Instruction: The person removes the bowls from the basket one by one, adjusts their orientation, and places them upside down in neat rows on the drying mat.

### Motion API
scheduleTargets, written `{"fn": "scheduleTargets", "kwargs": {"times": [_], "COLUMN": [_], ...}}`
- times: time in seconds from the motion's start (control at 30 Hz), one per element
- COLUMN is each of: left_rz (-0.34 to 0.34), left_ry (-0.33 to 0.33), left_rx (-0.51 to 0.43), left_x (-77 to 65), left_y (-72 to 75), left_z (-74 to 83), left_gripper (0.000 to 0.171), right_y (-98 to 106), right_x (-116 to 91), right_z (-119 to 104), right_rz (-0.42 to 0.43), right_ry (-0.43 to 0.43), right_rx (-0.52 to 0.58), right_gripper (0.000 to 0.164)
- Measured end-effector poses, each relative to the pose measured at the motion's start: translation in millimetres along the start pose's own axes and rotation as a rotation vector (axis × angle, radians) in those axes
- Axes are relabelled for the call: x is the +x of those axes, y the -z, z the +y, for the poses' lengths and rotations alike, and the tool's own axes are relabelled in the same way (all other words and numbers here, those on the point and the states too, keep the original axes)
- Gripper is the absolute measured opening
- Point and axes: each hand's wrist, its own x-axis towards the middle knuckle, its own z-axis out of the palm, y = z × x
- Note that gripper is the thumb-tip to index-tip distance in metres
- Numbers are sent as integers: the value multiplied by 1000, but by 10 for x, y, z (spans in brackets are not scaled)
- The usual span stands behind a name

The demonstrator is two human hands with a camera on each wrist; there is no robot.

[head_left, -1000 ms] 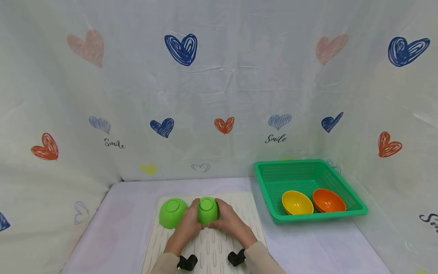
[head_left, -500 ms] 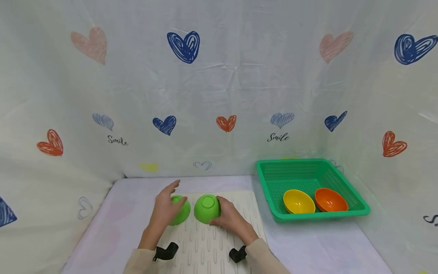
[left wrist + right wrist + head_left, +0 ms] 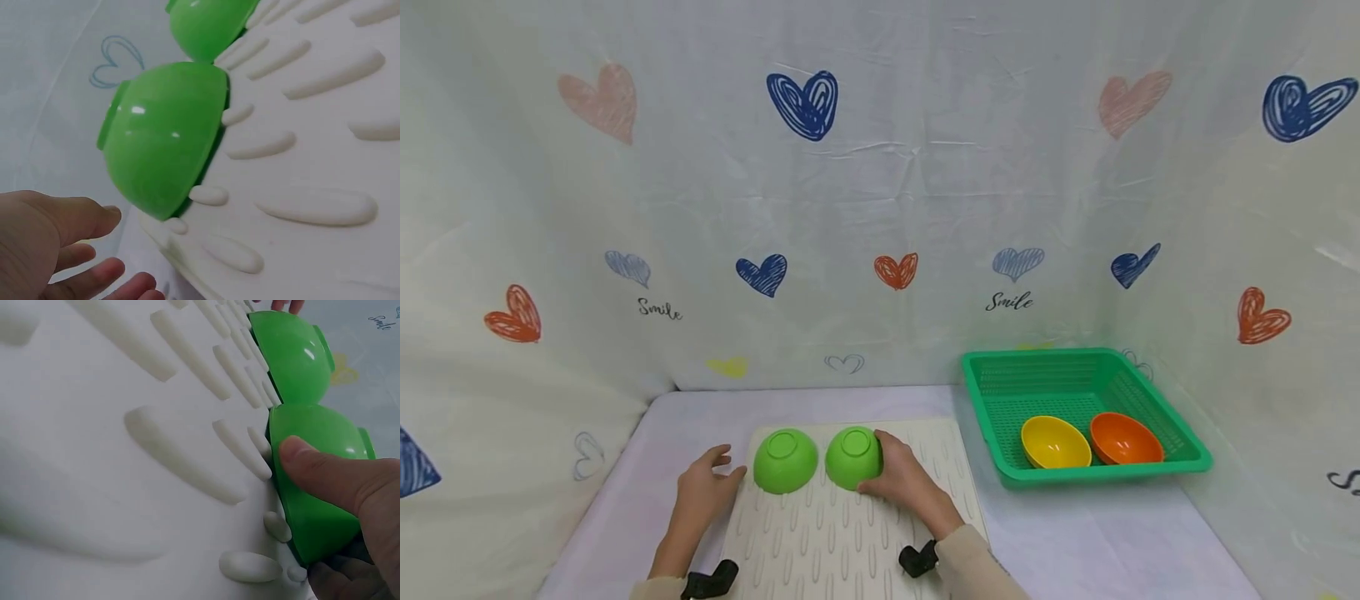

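Two green bowls lie upside down side by side at the far end of a white ridged mat [image 3: 850,542]. My right hand [image 3: 910,483] grips the right green bowl [image 3: 852,458], thumb on its near side and fingers around its right edge, as the right wrist view also shows. To the left of the other green bowl [image 3: 784,462], my left hand [image 3: 703,496] hovers by the mat's left edge, holding nothing. In the left wrist view its fingers [image 3: 87,219] are relaxed and apart from the left bowl [image 3: 169,137].
A green perforated basket [image 3: 992,408] stands at the back right of the cloth-covered table [image 3: 1052,533]. Inside it are a yellow bowl [image 3: 1056,443] and an orange bowl [image 3: 1126,439], both upright and leaning. A curtain printed with hearts surrounds the table on the back and sides.
My left hand has let go of the right green bowl and moved left, past the other bowl, to the mat's left edge. My right hand still holds its bowl in place.
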Motion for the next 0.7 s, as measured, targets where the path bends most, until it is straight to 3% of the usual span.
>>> {"fn": "scheduleTargets", "kwargs": {"times": [0.2, 0.5, 0.7], "left_rz": [-47, -85, -121], "left_ry": [36, 88, 166], "left_rx": [13, 36, 27], "left_x": [18, 51, 8], "left_y": [-77, -51, 2], "left_z": [-104, -77, -72], "left_gripper": [52, 20, 19], "right_y": [-10, 13, 262], "right_x": [-14, -24, 3], "right_z": [6, -9, -108], "right_rz": [4, -9, 26], "right_ry": [-2, 31, 53], "right_rx": [8, 7, -32], "right_gripper": [94, 94, 98]}}
